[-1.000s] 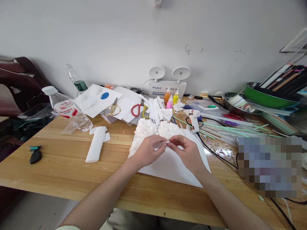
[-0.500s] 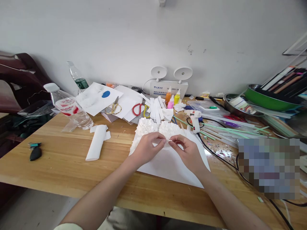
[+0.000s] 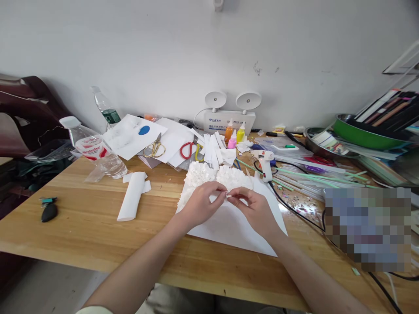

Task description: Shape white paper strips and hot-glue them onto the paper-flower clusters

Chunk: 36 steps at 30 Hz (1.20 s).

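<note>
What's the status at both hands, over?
Left hand and right hand pinching small white piece. White sheet beneath. Glue gun beyond right hand, not touching.

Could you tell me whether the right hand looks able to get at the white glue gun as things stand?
Probably yes: the glue gun is just beyond the right hand, and nothing tall seems to stand between them, though that hand and the left hand are pinching a small white piece.

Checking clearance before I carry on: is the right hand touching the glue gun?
Apart. The head view shows part of the white sheet between the right hand and the glue gun.
</note>
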{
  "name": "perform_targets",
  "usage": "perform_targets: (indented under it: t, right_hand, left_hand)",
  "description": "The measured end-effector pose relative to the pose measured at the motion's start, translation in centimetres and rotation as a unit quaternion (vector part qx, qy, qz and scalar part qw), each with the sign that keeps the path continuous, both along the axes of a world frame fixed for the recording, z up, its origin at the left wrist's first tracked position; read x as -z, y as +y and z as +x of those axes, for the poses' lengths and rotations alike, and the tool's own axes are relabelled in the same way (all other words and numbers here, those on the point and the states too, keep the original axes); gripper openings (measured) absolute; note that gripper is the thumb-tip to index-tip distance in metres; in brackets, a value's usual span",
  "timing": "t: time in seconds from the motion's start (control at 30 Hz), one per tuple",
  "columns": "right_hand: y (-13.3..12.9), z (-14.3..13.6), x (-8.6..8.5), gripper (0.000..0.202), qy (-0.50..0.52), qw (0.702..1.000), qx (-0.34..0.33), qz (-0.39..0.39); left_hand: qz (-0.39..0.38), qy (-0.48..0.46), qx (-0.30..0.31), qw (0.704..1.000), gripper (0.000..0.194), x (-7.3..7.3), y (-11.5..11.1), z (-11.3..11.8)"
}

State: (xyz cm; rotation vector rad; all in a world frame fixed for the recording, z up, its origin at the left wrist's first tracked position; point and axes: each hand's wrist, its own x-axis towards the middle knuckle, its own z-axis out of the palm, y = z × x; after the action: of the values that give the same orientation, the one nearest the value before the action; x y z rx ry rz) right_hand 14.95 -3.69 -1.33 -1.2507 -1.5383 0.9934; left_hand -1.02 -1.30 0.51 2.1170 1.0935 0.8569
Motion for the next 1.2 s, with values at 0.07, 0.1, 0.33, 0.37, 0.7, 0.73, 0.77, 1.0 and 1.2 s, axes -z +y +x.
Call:
perform_targets:
  t: [0.07, 0.1, 0.33, 0.37, 0.7, 0.73, 0.77, 1.0, 1.2]
  right_hand:
    - [0.0, 0.0, -0.1, 0.013, -0.005, 1.000, 0.008, 0.001]
    - [-0.1, -0.1, -0.1, 0.014, -0.006, 1.000, 0.010, 0.001]
    - [0.3, 0.4, -0.2, 0.016, 0.020, 1.000, -0.005, -0.006]
    - [0.4, 0.5, -0.2, 0.017, 0.023, 1.000, -0.005, -0.009]
    - [0.5, 0.9, -0.3, 0.014, 0.040, 0.997, -0.060, -0.036]
    - [0.5, 0.8, -0.3, 0.014, 0.042, 0.996, -0.066, -0.039]
    - [0.4, 0.8, -0.3, 0.014, 0.043, 0.996, -0.071, -0.040]
    - [0.3, 0.5, 0.0, 0.014, 0.039, 0.998, -0.039, -0.018]
    - [0.4, 0.4, 0.1, 0.016, 0.036, 0.999, -0.002, -0.002]
  left_hand:
    - [0.002, -0.002, 0.000, 1.000, 0.015, -0.1, -0.1, -0.1]
    - [0.003, -0.002, -0.001, 1.000, 0.015, -0.2, -0.1, -0.1]
    - [-0.041, -0.002, 0.003, 0.999, 0.015, -0.5, 0.0, -0.4]
    - [-0.049, -0.002, 0.002, 0.999, 0.015, -0.6, 0.0, -0.4]
    - [-0.055, -0.005, -0.011, 0.998, 0.021, -0.4, 0.1, -0.4]
    - [-0.049, 0.000, -0.011, 0.999, 0.020, -0.2, 0.1, -0.4]
    - [-0.043, 0.004, -0.008, 0.999, 0.019, 0.0, 0.1, -0.3]
    - [-0.030, 0.000, 0.007, 1.000, 0.017, 0.1, -0.1, 0.1]
    - [-0.047, -0.014, 0.024, 0.999, 0.019, -0.4, -0.2, 0.1]
